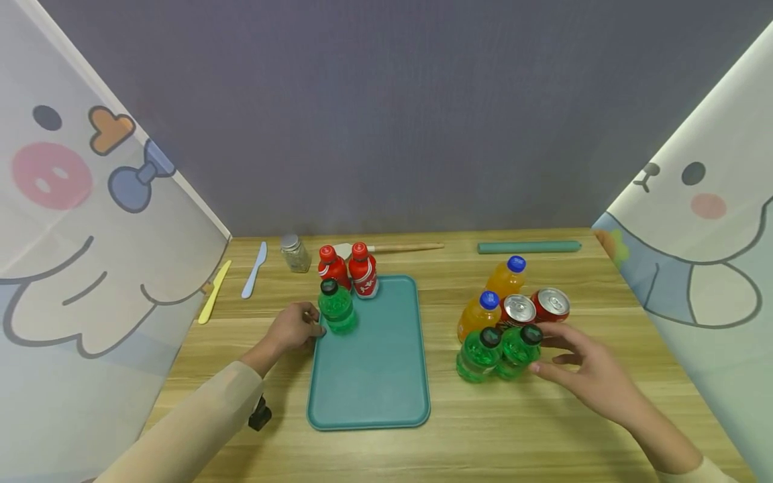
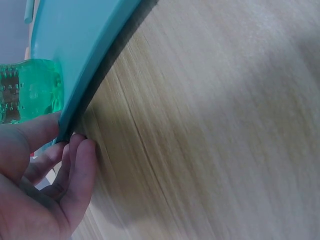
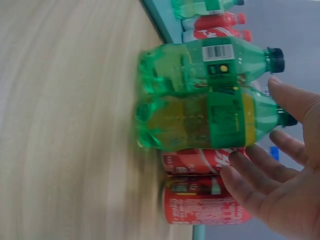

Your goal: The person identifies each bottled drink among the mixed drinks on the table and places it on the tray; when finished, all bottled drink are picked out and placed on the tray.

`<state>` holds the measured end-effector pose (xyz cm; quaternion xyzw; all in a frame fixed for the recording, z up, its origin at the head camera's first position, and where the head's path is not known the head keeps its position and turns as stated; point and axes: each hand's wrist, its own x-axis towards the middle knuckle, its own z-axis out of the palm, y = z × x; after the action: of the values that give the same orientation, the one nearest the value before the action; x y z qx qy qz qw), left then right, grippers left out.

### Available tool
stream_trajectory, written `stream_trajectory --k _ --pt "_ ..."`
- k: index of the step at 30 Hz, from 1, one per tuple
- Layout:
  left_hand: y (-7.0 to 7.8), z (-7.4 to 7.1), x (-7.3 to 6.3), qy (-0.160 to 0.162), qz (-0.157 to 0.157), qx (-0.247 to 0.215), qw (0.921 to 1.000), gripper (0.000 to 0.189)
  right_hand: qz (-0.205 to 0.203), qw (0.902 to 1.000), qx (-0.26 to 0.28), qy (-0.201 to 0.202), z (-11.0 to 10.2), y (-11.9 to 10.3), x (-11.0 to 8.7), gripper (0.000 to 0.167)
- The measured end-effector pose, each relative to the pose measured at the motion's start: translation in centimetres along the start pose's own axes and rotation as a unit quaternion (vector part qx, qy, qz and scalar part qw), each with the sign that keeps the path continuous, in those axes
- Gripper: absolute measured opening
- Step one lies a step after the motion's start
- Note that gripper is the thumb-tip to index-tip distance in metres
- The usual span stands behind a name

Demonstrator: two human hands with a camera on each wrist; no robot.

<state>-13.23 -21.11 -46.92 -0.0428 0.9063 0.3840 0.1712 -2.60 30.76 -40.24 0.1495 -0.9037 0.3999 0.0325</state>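
My left hand [image 1: 294,327] pinches the left rim of a teal tray [image 1: 374,382], thumb and fingertips at its edge in the left wrist view. On the tray, near that hand, a green bottle [image 1: 338,310] stands upright. Two red bottles, one left [image 1: 333,268] and one right [image 1: 364,274], stand behind it at the tray's far left corner. My right hand [image 1: 594,376] is beside the nearer of two green bottles [image 3: 185,120], its fingers spread apart around the neck. The other green bottle [image 3: 172,65] stands against it. Whether the fingertips touch the bottle I cannot tell.
Behind the green pair stand two orange bottles [image 1: 478,315] with blue caps and two red cans [image 1: 551,305]. Along the back lie a glass jar [image 1: 295,253], a wooden-handled utensil [image 1: 404,247] and a teal roll [image 1: 529,247]. Yellow [image 1: 214,292] and blue knives [image 1: 255,270] lie left.
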Motion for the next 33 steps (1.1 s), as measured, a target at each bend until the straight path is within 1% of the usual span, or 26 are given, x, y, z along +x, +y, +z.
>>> stream_trajectory --k 6,9,15,18,20,27,33 --pt "-0.1 0.1 0.1 0.004 -0.003 0.004 1.0 0.022 0.011 0.9999 0.004 -0.009 0.6 0.5 0.0 0.06" --pt "-0.1 0.1 0.0 0.006 -0.009 -0.004 0.9999 0.021 0.017 0.9997 0.003 -0.017 0.8 0.7 0.1 0.063" --pt "-0.1 0.2 0.0 0.005 -0.004 -0.01 0.9999 0.021 0.02 0.9995 -0.009 -0.021 1.1 0.9 0.4 0.068" --pt "0.0 0.2 0.1 0.006 -0.007 -0.009 0.9999 0.02 0.022 0.9996 -0.012 -0.017 1.3 1.0 0.4 0.069" --pt "0.0 0.1 0.0 0.005 -0.002 -0.006 1.0 0.02 0.021 0.9996 -0.012 -0.013 1.3 1.1 0.4 0.068" --pt "0.2 0.1 -0.1 0.008 0.0 -0.006 0.9999 0.02 0.018 0.9997 -0.015 -0.004 1.7 1.5 0.4 0.068" --pt "0.0 0.1 0.1 0.005 -0.001 -0.006 1.0 0.02 0.006 0.9984 -0.048 0.03 2.3 1.9 -0.1 0.068"
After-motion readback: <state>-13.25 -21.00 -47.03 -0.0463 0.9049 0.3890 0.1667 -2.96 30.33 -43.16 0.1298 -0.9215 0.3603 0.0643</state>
